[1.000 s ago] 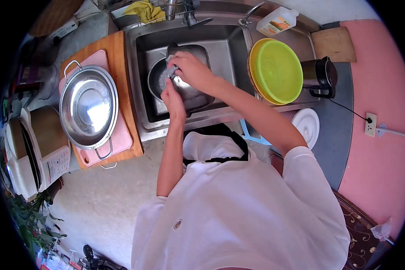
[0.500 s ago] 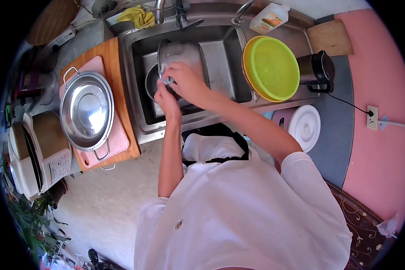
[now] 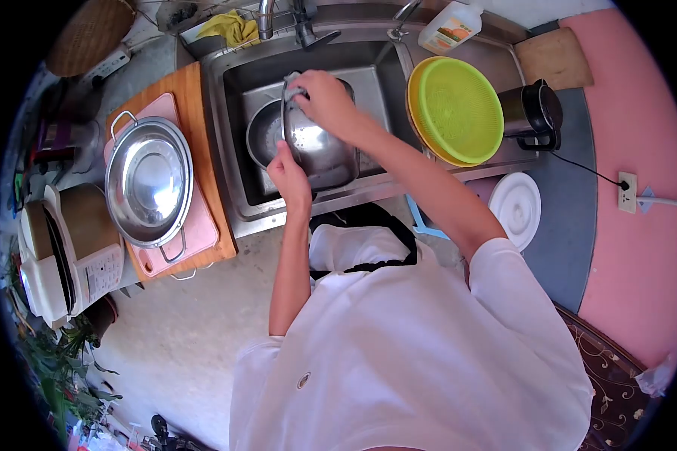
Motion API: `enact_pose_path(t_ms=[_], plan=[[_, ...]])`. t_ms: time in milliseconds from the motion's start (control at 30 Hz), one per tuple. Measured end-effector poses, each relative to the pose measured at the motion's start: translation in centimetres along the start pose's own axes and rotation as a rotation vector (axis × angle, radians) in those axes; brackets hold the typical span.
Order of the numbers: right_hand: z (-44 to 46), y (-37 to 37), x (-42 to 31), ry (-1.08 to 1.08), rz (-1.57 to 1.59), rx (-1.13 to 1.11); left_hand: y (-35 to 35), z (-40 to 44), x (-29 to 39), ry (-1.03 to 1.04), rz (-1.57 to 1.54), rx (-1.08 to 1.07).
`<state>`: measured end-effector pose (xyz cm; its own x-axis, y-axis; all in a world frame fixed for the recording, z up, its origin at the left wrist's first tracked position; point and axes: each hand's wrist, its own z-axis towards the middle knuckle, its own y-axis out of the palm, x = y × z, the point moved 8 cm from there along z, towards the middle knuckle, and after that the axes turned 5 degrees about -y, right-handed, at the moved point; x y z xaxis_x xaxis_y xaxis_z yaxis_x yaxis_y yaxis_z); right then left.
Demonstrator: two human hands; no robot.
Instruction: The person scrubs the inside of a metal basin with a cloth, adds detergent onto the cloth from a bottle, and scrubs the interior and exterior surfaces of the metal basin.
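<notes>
A metal pot (image 3: pixel 320 154) is tilted on its side in the steel sink (image 3: pixel 244 197). My left hand (image 3: pixel 288 177) grips the near part of its rim, fingers closed. At the far part of the rim, my right hand (image 3: pixel 322 96) presses a greyish cloth or scrubber (image 3: pixel 293 87) against the metal, its fingers closed round it. A second round pan (image 3: pixel 261 135) lies in the sink to the left, partly behind the pot.
Left of the sink, a two-handled steel pan (image 3: pixel 149 180) rests on a pink board (image 3: pixel 203 225) over a wooden board (image 3: pixel 190 98). To the right are a green basket (image 3: pixel 460 111), a bottle (image 3: pixel 450 30) and a kettle (image 3: pixel 530 116). The faucet (image 3: pixel 304 30) stands behind.
The pot has turned, so its rounded outside now shows beside the rim. My right hand has moved up to the far part of the rim with the cloth. The view has shifted slightly.
</notes>
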<state>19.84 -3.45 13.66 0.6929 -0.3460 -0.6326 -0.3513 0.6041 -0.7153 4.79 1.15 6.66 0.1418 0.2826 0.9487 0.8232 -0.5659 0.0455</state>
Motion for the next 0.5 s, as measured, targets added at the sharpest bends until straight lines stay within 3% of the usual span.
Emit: enact_pose_path(t_ms=[100, 133, 233, 367, 467, 500], plan=[[-4.4, 1.2, -4.6, -0.142, 0.039, -0.064, -0.1, 0.4, -0.7, -0.066, -0.118, 0.076], [-5.5, 1.6, -5.6, -0.173, 0.072, -0.076, 0.0, 0.7, -2.1, -0.241, -0.286, 0.054], [-7.8, 2.1, -7.0, -0.245, 0.070, -0.046, -0.6, 2.4, -0.7, -0.013, -0.165, -0.059], [-5.9, 1.5, -7.2, -0.256, 0.042, -0.017, -0.8, 2.1, 0.7, -0.029, -0.102, -0.008], [-0.8, -0.5, -2.9, 0.021, -0.009, 0.129, -1.0, 1.9, 1.3, 0.081, 0.126, -0.061], [0.8, -0.8, -0.7, 0.141, 0.083, 0.050, -1.0, 1.5, 1.7, 0.069, 0.130, -0.063]])
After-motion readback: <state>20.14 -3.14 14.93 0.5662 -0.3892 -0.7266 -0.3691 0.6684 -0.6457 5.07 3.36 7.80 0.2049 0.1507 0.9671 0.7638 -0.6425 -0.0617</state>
